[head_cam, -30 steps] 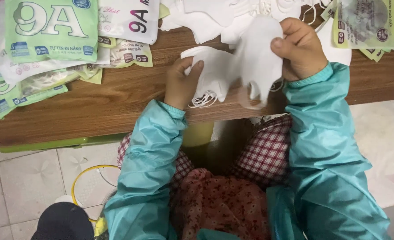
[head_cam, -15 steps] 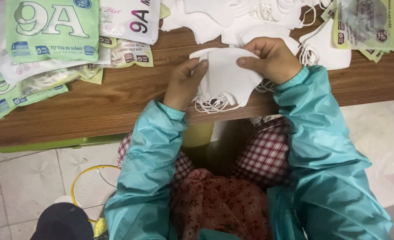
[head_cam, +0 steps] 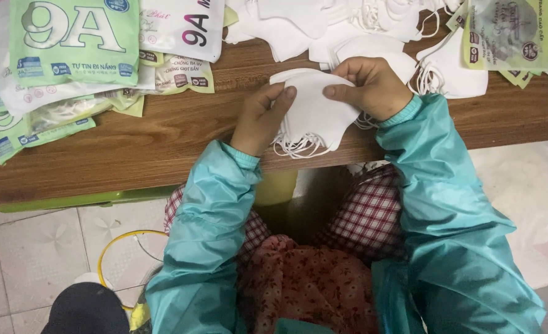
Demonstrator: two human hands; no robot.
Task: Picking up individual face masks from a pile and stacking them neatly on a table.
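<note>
Mask stack (head_cam: 314,111) pinched between left hand (head_cam: 261,117), right hand (head_cam: 373,86).

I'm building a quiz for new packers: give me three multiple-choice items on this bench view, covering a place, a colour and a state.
1. Where does the stack of white masks sit?
A. at the near edge of the wooden table
B. on the floor
C. on the lap

2. What colour are the sleeves?
A. red
B. teal
C. black

3. How do the left hand and right hand meet the stack?
A. both away
B. one only
C. both touch it

A: it overhangs the edge. B: both arms are teal. C: fingers touch both sides.
</note>
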